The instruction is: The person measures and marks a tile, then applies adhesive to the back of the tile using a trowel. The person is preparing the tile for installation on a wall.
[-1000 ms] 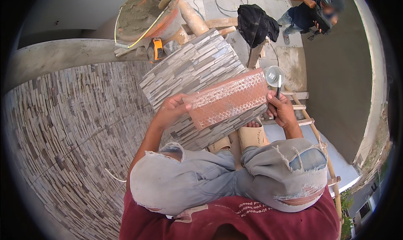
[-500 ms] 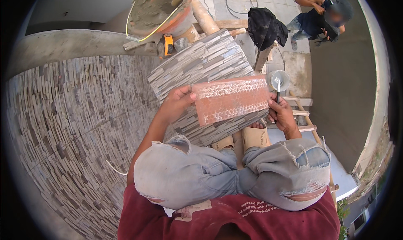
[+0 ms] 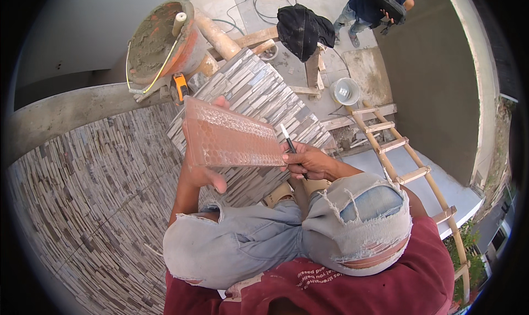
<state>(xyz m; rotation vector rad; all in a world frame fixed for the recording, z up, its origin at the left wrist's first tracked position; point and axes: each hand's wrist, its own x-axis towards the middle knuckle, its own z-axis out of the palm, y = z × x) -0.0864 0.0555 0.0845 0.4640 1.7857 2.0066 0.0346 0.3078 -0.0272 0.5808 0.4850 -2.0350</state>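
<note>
My left hand [image 3: 199,169] supports the left end of a reddish-brown rectangular tile piece [image 3: 234,136]. Its fingertips show over the far edge, the thumb sticks out below the near edge, and the palm is partly hidden behind. A shiny honeycomb pattern covers the tile's upturned face. In my right hand [image 3: 311,162] is a black marker [image 3: 290,145] with a white end pointing away from me. The right thumb and fingers also meet the tile's right near corner. Beneath, a grey stone-pattern tile [image 3: 264,94] lies turned at an angle in front of my knees.
More stone-pattern tiles [image 3: 93,188] cover the left. An orange tape measure [image 3: 179,88] lies beside a mortar bucket [image 3: 184,48]. Ahead are a black cloth [image 3: 302,31] on wood and a clear pail [image 3: 346,91]. A wooden ladder [image 3: 413,175] stands right; a person [image 3: 366,9] is at the back.
The tile piece has moved left and tilted, its right end now nearer me. My left hand has shifted from pinching its edge to supporting it from beneath. The view has swung right.
</note>
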